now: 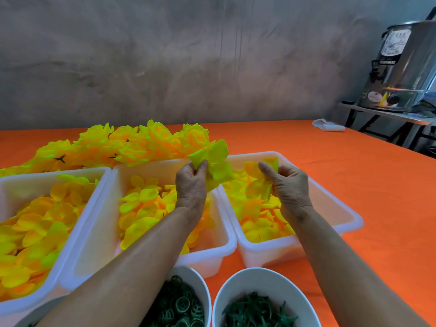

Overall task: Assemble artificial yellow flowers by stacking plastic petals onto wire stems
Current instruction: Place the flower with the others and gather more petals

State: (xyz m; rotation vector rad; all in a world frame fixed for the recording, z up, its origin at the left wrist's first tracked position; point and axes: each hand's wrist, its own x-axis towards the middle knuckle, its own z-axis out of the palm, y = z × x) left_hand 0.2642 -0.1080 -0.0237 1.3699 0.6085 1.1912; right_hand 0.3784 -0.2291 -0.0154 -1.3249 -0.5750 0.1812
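My left hand (191, 182) is raised above the middle white bin (151, 263) and pinches a partly built yellow flower (215, 161) whose petals fan out to the right of my fingers. Over the right white bin (330, 223), my right hand (286, 185) pinches a loose yellow-orange petal layer (257, 182). The two hands are apart, with the flower between them. All three bins hold loose yellow petals. No wire stem shows; my fingers hide the flower's base.
A heap of finished yellow flowers (132, 145) lies behind the bins on the orange tablecloth (354, 175). The left white bin (70, 232) is full of petals. Two white bowls (264, 279) of green plastic parts stand at the front. A steel urn (401, 67) stands far right.
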